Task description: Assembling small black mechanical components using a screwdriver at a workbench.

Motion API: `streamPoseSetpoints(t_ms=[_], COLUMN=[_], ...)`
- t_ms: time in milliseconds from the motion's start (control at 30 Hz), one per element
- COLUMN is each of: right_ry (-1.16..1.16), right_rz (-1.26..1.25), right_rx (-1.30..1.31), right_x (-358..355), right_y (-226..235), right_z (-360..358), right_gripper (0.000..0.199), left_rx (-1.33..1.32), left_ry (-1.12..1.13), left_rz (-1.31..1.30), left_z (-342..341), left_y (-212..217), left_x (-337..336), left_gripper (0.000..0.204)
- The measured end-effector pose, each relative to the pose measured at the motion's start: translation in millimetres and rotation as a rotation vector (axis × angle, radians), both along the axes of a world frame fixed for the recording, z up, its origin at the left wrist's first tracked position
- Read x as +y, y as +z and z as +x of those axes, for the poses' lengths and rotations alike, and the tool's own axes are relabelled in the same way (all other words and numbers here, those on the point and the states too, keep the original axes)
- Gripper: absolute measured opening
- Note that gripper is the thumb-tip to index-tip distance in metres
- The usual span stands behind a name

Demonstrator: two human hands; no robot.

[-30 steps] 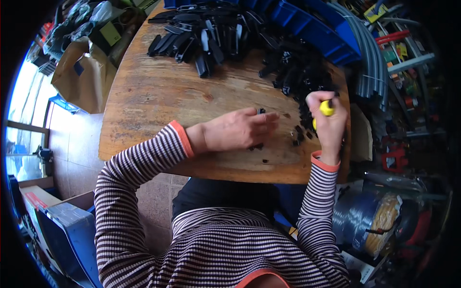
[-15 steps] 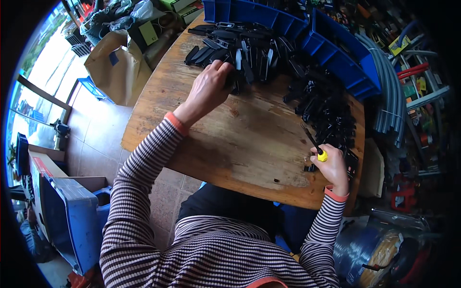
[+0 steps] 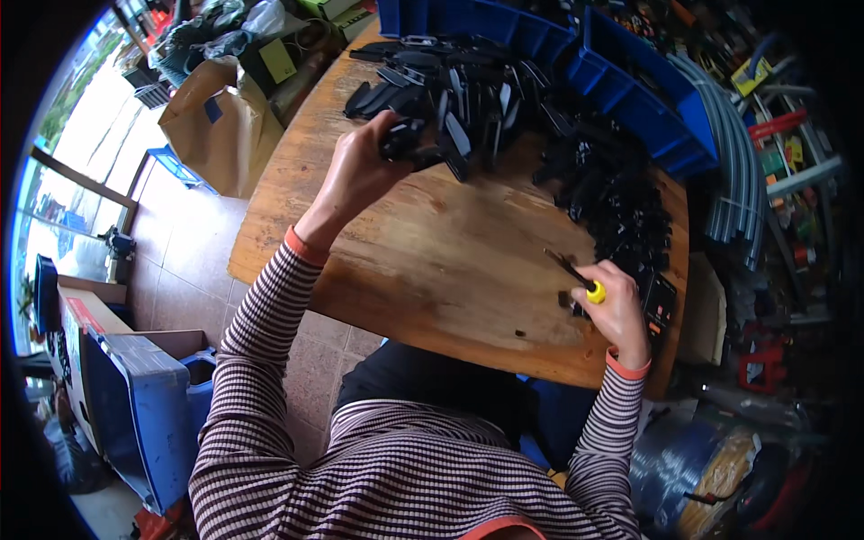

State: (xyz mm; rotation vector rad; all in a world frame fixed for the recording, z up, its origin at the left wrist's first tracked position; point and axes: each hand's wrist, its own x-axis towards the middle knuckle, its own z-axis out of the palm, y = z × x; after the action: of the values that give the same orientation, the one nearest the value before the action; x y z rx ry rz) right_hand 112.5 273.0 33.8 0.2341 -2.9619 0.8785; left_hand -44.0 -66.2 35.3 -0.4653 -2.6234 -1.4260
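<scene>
A brown paper bag (image 3: 220, 126) with a blue label stands left of the table, a cardboard box (image 3: 76, 328) lower left

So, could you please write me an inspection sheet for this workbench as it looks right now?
Surface: wooden table, worn, bare in the middle.
Job's things: pile of black plastic parts at the far edge; one black part lifted; screwdriver with yellow handle.
Clutter: small dark bits near the front edge; blue bins behind the pile.
Grippers: left hand grips the black part; right hand holds the screwdriver.
Cables: grey hoses at the right.
Surroundings: brown paper bag, tiled floor.
</scene>
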Motion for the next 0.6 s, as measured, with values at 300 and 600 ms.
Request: streamPoseSetpoints(t_ms=[300,600], right_ry=[0.152,0.069], right_rz=[-0.011,0.050], right_rx=[0.038,-0.026], right_x=[-15,-17], right_y=[3,-4], right_z=[0,7], right_gripper=[0.021,0.020], left_rx=[-0.351,0.567], left_ry=[-0.916,-0.640], left_rz=[-0.291,-0.328], left_z=[-32,6], left_y=[-4,-36], left_x=[105,129], left_gripper=[0.057,0.027])
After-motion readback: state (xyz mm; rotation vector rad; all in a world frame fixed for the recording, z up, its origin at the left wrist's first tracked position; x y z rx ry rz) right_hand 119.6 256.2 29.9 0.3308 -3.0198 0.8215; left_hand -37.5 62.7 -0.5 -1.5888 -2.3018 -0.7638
